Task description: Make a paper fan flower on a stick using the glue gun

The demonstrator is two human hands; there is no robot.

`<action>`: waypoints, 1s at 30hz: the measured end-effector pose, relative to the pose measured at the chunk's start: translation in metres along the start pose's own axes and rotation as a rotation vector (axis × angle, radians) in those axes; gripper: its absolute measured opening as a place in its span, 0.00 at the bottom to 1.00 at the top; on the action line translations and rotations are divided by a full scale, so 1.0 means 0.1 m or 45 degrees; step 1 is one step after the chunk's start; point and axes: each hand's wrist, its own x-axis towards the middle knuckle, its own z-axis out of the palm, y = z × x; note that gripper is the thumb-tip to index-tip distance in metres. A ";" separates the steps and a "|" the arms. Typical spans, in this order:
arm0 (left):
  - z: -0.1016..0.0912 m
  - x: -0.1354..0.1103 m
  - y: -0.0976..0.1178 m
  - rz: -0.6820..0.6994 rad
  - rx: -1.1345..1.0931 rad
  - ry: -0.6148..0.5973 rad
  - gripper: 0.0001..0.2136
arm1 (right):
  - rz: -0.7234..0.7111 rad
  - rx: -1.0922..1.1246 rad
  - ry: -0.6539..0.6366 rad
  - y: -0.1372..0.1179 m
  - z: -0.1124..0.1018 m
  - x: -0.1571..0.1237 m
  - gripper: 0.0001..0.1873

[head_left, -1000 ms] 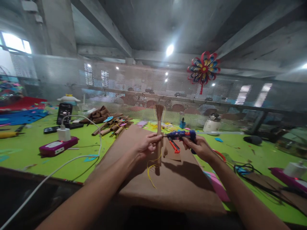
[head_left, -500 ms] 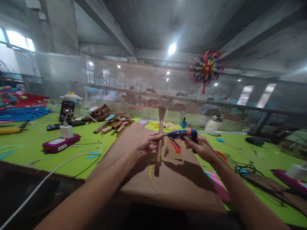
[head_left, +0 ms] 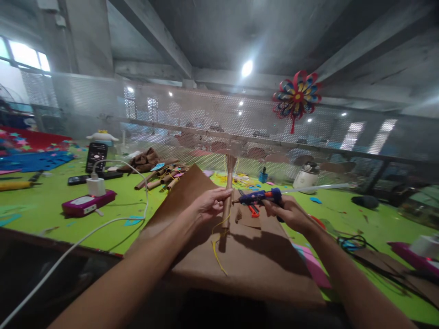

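My left hand point(head_left: 213, 204) pinches a rolled brown paper tube point(head_left: 227, 211) with a fringed, brush-like top, held nearly upright. Yellow string point(head_left: 216, 251) dangles from the tube's lower part. In my right hand point(head_left: 290, 211) is a dark blue hot glue gun point(head_left: 258, 197), with a long clear glue stick point(head_left: 318, 188) poking out of its back. The gun's nozzle points left, close beside the tube; whether it touches cannot be made out. Below lies a brown paper sheet point(head_left: 254, 269), with an orange utility knife point(head_left: 254, 211) and a small paper piece on it.
Several rolled paper tubes point(head_left: 166, 176) lie in a pile at the back left. A purple power strip point(head_left: 87, 204) with a white charger and cable sits left, near a phone point(head_left: 96, 156). A white bottle point(head_left: 306, 177) stands back right, and black cable point(head_left: 353, 244) lies at right.
The glue gun has dipped at the nozzle and shifted slightly down along the tube. Behind my left hand, the brown sheet's far left corner has lifted. Both hands keep their hold.
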 end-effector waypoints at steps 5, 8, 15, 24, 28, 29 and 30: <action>0.00 0.02 -0.03 0.004 -0.094 0.055 0.10 | 0.011 0.021 -0.028 0.01 0.01 -0.01 0.21; 0.02 0.00 -0.01 -0.018 -0.078 0.087 0.10 | 0.020 0.015 -0.021 0.01 0.01 0.00 0.22; -0.01 0.01 -0.03 -0.021 0.036 0.052 0.13 | -0.021 0.026 0.055 0.04 0.03 0.03 0.22; -0.01 0.02 -0.02 -0.045 -0.018 0.041 0.11 | 0.057 0.082 0.033 0.07 0.03 0.01 0.22; 0.01 0.01 -0.01 -0.049 -0.038 0.076 0.10 | 0.041 0.085 0.005 0.04 0.03 0.01 0.22; 0.02 0.01 0.00 -0.055 -0.041 0.093 0.11 | 0.033 0.078 -0.004 0.03 0.02 0.01 0.22; 0.02 0.01 0.00 -0.059 -0.050 0.116 0.11 | 0.023 0.068 -0.015 0.03 0.02 0.01 0.22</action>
